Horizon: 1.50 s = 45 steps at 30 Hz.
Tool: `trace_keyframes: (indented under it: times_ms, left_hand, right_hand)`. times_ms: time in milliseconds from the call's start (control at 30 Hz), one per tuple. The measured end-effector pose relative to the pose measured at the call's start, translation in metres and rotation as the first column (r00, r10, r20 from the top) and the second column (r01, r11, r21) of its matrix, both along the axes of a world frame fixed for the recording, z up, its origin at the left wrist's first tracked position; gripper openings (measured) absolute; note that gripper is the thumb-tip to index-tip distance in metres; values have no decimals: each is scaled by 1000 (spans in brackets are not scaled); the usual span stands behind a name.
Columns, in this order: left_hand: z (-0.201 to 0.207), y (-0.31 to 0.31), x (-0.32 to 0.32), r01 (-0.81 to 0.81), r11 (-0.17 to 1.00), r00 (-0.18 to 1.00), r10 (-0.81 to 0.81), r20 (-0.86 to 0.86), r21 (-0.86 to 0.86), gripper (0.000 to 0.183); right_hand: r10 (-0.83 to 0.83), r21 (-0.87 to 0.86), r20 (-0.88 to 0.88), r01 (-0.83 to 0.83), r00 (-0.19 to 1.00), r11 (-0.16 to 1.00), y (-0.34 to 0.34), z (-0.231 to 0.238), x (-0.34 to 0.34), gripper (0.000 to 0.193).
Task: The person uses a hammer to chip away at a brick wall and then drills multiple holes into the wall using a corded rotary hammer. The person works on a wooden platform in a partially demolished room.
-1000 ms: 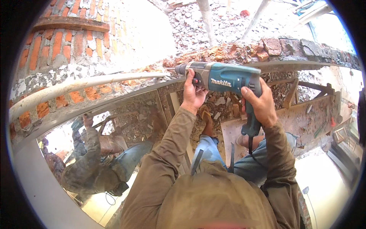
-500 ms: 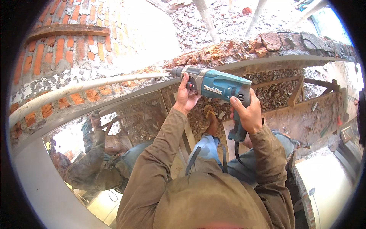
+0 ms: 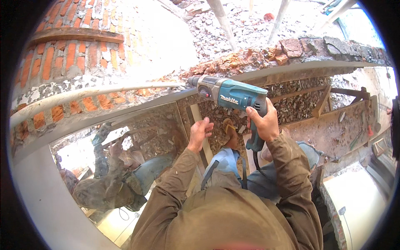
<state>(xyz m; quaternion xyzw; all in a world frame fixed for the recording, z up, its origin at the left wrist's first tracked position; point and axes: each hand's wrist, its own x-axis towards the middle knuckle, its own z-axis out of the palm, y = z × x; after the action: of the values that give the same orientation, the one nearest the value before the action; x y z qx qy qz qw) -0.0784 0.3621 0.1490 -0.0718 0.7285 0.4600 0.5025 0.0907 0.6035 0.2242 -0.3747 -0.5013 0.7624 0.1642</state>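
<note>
Drill [image 3: 237,98] sits centre frame, teal body, nose pointing left against the broken brick wall [image 3: 258,56] just above the grey frame [image 3: 125,108]. Right hand [image 3: 260,123] is wrapped tight round the drill's grip, cord hanging below. Left hand [image 3: 200,131] is off the tool, loosely curled, holding nothing, just lower left of the drill. Glass pane [image 3: 125,166] at lower left reflects the person.
</note>
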Motion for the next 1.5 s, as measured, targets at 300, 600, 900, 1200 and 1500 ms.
trace_keyframes:
  times_ms: [300,600,900,1200,1500]
  left_hand:
    - [12,-50,-47,-101,995,600,78,-796,21,39]
    - [190,-60,-159,-69,987,-609,-155,-778,-143,39]
    - [289,-67,-222,-309,950,-779,-225,-585,45,75]
    - [290,-22,-263,92,989,-748,146,-648,117,107]
    - [252,-78,-320,-223,974,-860,-212,-464,-32,77]
  right_hand:
    - [6,-50,20,-5,1000,999,0,-5,-5,32]
    - [-16,-51,48,19,999,999,-3,5,-11,39]
    - [76,2,85,-76,993,997,47,16,-41,44]
    - [282,-19,44,-281,958,959,125,23,-86,42]
    - [-9,-386,64,33,998,922,-32,7,-18,63]
